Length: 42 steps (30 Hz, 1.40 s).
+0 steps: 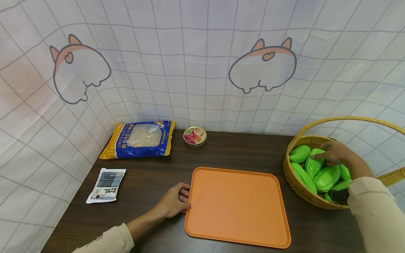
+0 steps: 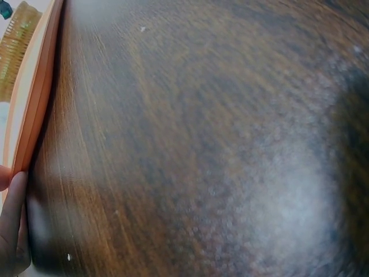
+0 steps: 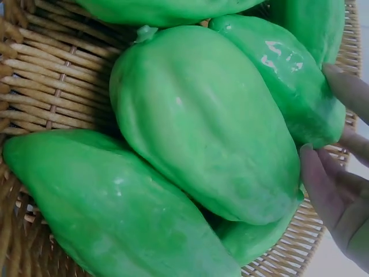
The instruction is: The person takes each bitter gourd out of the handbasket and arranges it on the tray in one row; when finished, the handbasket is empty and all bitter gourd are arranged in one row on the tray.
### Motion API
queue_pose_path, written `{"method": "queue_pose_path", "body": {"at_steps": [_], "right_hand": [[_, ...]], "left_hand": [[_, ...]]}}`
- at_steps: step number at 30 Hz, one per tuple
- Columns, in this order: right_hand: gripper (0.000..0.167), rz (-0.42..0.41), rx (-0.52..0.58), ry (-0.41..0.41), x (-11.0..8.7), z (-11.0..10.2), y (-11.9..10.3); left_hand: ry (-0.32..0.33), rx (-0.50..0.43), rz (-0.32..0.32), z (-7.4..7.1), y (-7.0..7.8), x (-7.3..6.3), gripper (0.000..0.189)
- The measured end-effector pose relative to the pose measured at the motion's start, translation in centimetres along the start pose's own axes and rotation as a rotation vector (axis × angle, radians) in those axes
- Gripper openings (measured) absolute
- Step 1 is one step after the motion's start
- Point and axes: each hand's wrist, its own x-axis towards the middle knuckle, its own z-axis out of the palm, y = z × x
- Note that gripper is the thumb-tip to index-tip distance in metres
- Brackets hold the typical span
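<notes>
An orange tray (image 1: 237, 207) lies flat on the dark table. My left hand (image 1: 175, 202) is at its left edge, thumb on the rim and fingers curled against the side; the left wrist view shows thumb and finger pinching the tray's rim (image 2: 36, 109). On the right, a wicker basket (image 1: 292, 179) holds several glossy green, ridged, papaya-like fruits. My right hand (image 1: 336, 156) reaches into it. Its fingertips lie on both sides of the end of one green fruit (image 3: 282, 75), which sits among the others. A larger green fruit (image 3: 202, 121) lies beside it.
The basket's tall handle (image 1: 348, 118) arches over the right forearm. Along the back stand a blue and yellow pasta bag (image 1: 142, 139) and a round tin (image 1: 194, 137). A white packet (image 1: 106, 185) lies at the left. A gridded white cloth (image 1: 202, 70) hangs behind the table.
</notes>
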Motion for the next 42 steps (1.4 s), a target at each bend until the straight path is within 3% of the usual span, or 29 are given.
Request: {"method": "queue_pose_path", "body": {"at_steps": [8,17,28,33,42], "right_hand": [[0.090,0.018,-0.033,0.040,-0.5,-0.4,-0.3],[0.096,0.052,0.071,0.049,-1.3,-0.9,0.0],[0.089,-0.035,0.275,0.037,-2.6,-0.7,0.0],[0.086,-0.072,0.294,0.028,-3.2,-0.6,-0.2],[0.078,-0.160,0.212,0.052,-4.6,-0.4,-1.2]], "left_hand": [[0.000,0.004,0.015,0.0,0.0,-0.1,0.061],[0.006,-0.007,0.013,0.1,0.0,-0.1,0.061],[0.006,-0.013,0.002,0.1,0.0,-0.1,0.062],[0.004,-0.001,0.005,0.1,-0.1,0.1,0.061],[0.018,-0.009,0.006,0.3,-0.1,0.1,0.059]]}}
